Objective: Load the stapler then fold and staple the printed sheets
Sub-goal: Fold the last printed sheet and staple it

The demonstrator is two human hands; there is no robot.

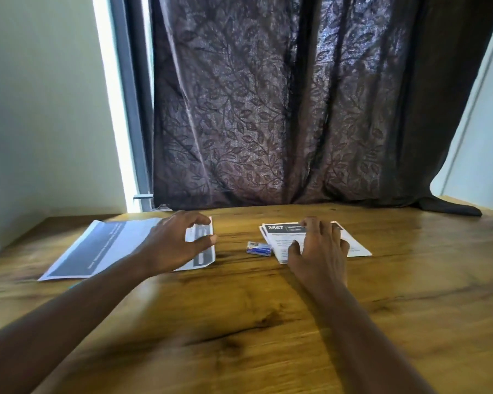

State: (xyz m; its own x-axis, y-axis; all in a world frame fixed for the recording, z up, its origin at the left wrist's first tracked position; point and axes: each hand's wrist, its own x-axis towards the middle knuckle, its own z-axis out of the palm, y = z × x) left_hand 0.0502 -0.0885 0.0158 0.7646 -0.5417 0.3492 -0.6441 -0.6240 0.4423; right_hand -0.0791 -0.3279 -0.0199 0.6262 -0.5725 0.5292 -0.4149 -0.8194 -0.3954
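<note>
A printed sheet (97, 251) with a dark panel lies flat at the left of the wooden table (239, 322). My left hand (177, 240) hovers over its right end, fingers curled and apart, thumb near the edge; whether it grips the paper is unclear. At the right lies a small stack of folded printed sheets (356, 245) headed "3567". My right hand (319, 248) rests flat on top of that stack with fingers spread. Between the two piles sits a small blue staple box (259, 248). No stapler is visible.
A dark leaf-patterned curtain (296, 109) hangs behind the table's far edge, its hem spilling onto the table at the right (450, 207). Pale walls stand on both sides, with a bright window strip (111, 109) at the left.
</note>
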